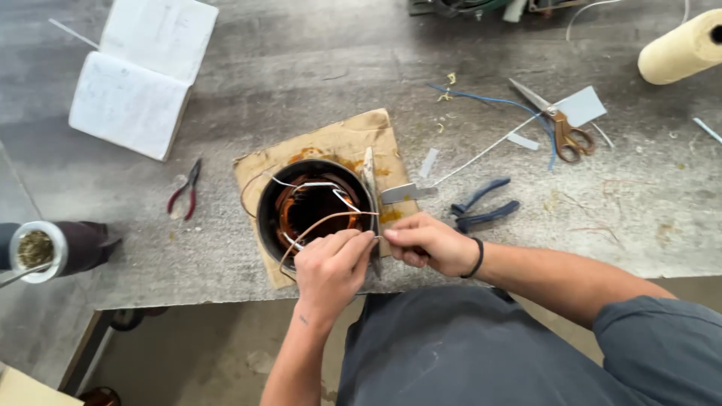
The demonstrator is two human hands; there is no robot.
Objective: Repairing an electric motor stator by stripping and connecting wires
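**Copper leads pinched at the rim of the stator**

Copper-coloured wire (pixel 320 222) loops out of the dark round motor stator (pixel 314 210) and runs into your fingers at its near edge. Your left hand (pixel 329 269) is curled shut, thumb and fingertips pinching that wire just where it meets your other hand. Your right hand (pixel 429 244) is closed too, fingers gripping the wire end against the left fingertips; whether it also holds a small tool, you cannot tell from here. A black band sits on your right wrist.

The stator stands on end on a stained brown cardboard sheet (pixel 346 135), near the front edge of the grey workbench (pixel 301 68), with white sleeved leads (pixel 323 186) crossing its copper-lined bore. A flat metal blade (pixel 402 193) lies just right of it, and blue-handled pliers (pixel 481 207) lie beyond your right hand. Small red-handled cutters (pixel 186 188) rest to the left. Farther back, scissors (pixel 560 124) lie among blue and white wire offcuts, an open notebook (pixel 143 71) sits at the far left, and a cream spool (pixel 684 46) at the far right.
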